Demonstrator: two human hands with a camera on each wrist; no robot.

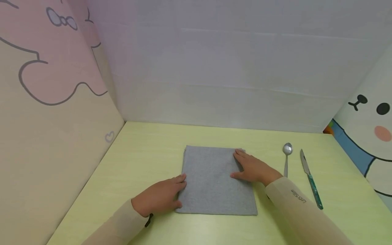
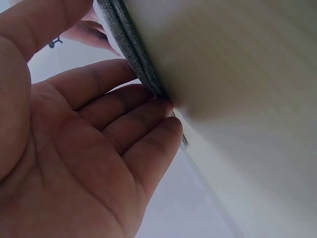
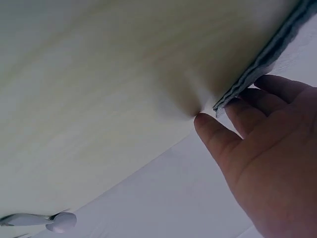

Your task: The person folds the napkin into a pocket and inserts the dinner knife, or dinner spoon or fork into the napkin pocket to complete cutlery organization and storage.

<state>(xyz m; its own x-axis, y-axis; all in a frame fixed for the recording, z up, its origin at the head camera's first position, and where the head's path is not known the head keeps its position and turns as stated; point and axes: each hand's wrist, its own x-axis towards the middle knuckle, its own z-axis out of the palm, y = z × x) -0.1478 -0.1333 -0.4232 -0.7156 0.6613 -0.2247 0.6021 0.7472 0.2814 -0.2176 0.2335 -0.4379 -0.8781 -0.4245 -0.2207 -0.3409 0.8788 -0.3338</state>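
resting flat towards the middle of the table, a grey cloth lies folded in layers, its far side apart from the table's far edge. the person's left hand touches the cloth's left side, close to its near left corner; those fingers are nearly straight, slightly spread and gripping nothing. the right hand rests at the cloth's far right corner, its fingers fairly straight along the side and the thumb set wide from them, on top of the cloth. one of its fingertips meets the table just beyond the corner. over towards the table's right edge lies a metal spoon, bowl pointing to the far edge, its handle partly hidden by the beige right sleeve. a knife with a green patterned handle lies between the spoon and the right edge, blade tip also towards the far edge. a pale wall stands behind the far edge.
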